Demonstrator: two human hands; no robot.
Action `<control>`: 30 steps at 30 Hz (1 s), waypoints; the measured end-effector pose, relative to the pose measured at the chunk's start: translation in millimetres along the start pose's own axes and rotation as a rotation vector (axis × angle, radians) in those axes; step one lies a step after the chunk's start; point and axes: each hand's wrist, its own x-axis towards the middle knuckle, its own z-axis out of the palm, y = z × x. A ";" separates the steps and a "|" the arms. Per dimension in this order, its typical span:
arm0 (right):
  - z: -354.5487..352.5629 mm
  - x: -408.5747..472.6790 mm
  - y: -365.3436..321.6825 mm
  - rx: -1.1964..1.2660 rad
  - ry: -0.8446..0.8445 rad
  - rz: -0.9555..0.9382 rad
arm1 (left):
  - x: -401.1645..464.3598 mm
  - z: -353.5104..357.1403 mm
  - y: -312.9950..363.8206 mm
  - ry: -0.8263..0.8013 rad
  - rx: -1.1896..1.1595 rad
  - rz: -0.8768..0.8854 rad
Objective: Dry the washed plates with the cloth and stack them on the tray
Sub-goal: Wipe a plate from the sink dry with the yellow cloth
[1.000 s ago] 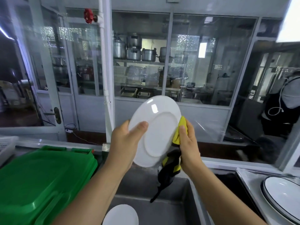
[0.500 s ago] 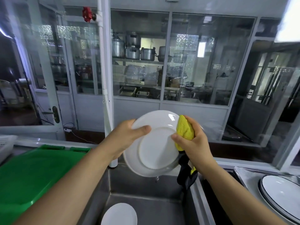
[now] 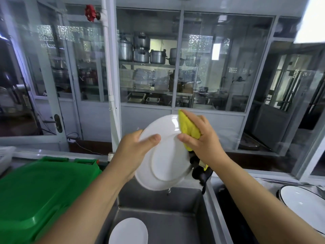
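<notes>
Glass partitions fronting shelves of steel pots [image 3: 140,50] back a steel sink [image 3: 158,217] where a person dries dishes. Above the sink, the left hand [image 3: 135,152] grips the rim of a white plate [image 3: 163,155], thumb across its underside, while the right hand [image 3: 200,140] pinches a yellow cloth [image 3: 189,129], now moved from the plate's side up over its top edge, fingers curled around the fabric. That shift suggests wiping is under way, stacking not yet begun. A second plate [image 3: 128,231] lies in the sink below; dark-rimmed plates [image 3: 306,206] sit right of the sink, seemingly on a tray, though its edges are unclear. A green bin lid [image 3: 38,191] lies left.
</notes>
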 end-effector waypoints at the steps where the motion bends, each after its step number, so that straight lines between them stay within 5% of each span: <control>1: 3.1 -2.9 1.5 0.089 0.060 0.072 | -0.1 0.2 1.6 0.032 -0.015 0.013; 7: 29.8 -19.2 7.4 0.570 0.364 0.378 | 3.4 3.9 -1.9 0.114 -0.246 0.051; 11: 24.4 -19.4 9.0 0.639 0.389 0.464 | 9.9 -11.9 -14.3 -0.035 -0.309 -0.073; 17: 6.3 -17.0 2.9 0.331 0.143 0.341 | 28.9 -34.4 -3.8 -0.324 -0.050 -0.171; 26: 4.5 1.2 -21.2 -0.409 -0.025 -0.234 | 26.3 -7.2 -8.1 -0.198 0.087 -0.001; 30: 0.5 12.4 -16.6 -0.294 -0.010 -0.173 | 23.5 -3.5 -2.2 -0.160 -0.064 -0.011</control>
